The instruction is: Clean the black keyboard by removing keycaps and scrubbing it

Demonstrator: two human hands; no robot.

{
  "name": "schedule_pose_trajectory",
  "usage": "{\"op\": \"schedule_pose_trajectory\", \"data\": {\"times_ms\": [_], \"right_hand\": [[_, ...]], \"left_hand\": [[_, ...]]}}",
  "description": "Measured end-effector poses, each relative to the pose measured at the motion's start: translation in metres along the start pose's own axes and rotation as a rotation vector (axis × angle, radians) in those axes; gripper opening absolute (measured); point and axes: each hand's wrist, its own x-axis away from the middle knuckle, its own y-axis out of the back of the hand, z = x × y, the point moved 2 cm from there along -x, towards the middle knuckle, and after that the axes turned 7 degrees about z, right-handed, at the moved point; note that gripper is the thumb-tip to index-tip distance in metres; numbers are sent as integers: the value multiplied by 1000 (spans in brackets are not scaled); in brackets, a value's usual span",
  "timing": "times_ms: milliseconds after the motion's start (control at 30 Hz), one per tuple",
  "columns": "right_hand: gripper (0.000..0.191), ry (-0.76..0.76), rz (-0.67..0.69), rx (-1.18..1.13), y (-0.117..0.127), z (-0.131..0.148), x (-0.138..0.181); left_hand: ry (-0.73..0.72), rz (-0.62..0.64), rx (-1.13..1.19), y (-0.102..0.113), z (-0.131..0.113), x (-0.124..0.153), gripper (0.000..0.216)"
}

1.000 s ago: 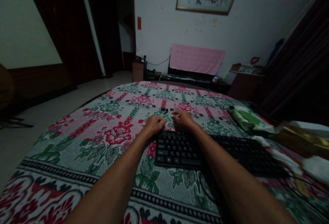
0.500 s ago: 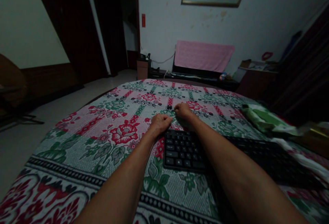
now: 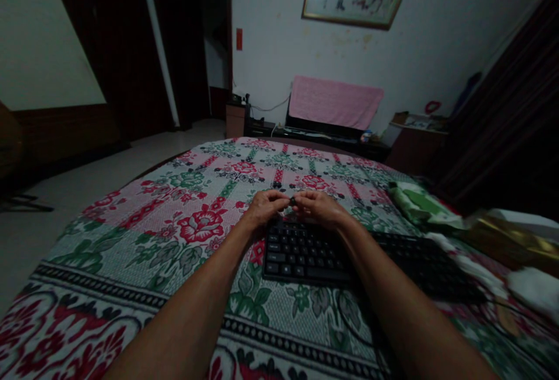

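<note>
Just beyond the upper left part of a black keyboard (image 3: 290, 252), my two hands meet fingertip to fingertip. Between them is a small black piece (image 3: 292, 201), too small and dark to name for certain. My left hand (image 3: 264, 206) is closed in a pinch at its left side. From the other side, the thumb and fingers of my right hand (image 3: 321, 206) pinch it too. My right forearm crosses over the keyboard and hides part of its middle. The keyboard lies flat on a flowered cloth (image 3: 201, 226).
At the right lie a green and white packet (image 3: 423, 205), white crumpled material (image 3: 476, 269) and a gold-coloured box (image 3: 510, 240). A dark cable (image 3: 349, 322) runs below the keyboard. A pink towel (image 3: 334, 100) hangs over a dark panel by the far wall.
My right hand has drawn back towards me and met my left hand, and the small black piece now shows between their fingertips. The camera view has shifted slightly.
</note>
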Motion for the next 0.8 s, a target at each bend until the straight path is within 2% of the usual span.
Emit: {"op": "schedule_pose_trajectory", "data": {"times_ms": [267,433,567,700,800], "right_hand": [[21,87,-32,-52,-8,2,19],[24,119,-110,19,-9,4,21],[19,202,-166,241,-5,1,17],[11,357,-196,623,-5,3,18],[14,426,-180,825,-9,8,23]], "left_hand": [[-23,68,-120,1,1,0,31],[-61,45,-207,-4,-7,-1,29],[-64,-13,-342,-6,-13,-4,25],[34,-33,-409,-8,-17,-3,21],[119,-23,-422,-9,-22,0,16]]}}
